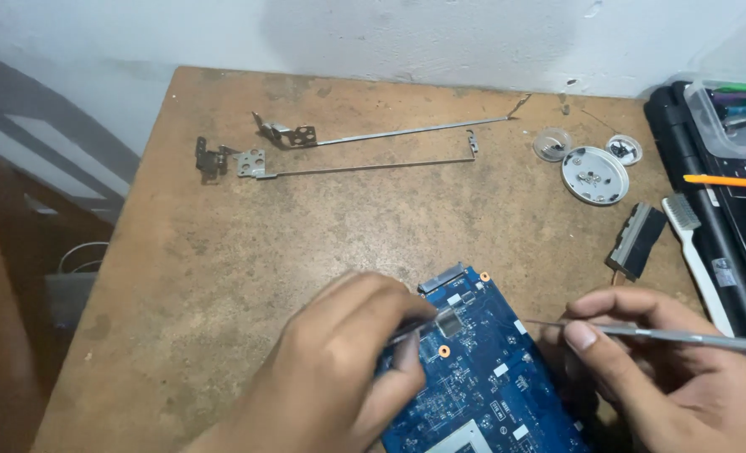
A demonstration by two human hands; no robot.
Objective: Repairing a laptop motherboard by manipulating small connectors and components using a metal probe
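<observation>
The worn brown table [247, 252] is carrying everything, and near its front edge the blue circuit board [482, 369] is lying flat between both hands, so any slip is likely landing on its packed components. The left hand [339, 377] is curling over the board's left edge, fingers pressed together around a thin metal piece, possibly tweezers, whose tip is hidden; a twitch there could be scraping a trace or knocking a small part loose. The right hand [658, 369] is pinching a slim metal probe [683, 337] between thumb and fingers, its point reaching toward the board's right edge, where too much pressure could be gouging it. Farther back, the two long hinge brackets [348, 151] and the small round dishes [595, 172] are sitting well apart from the work.
</observation>
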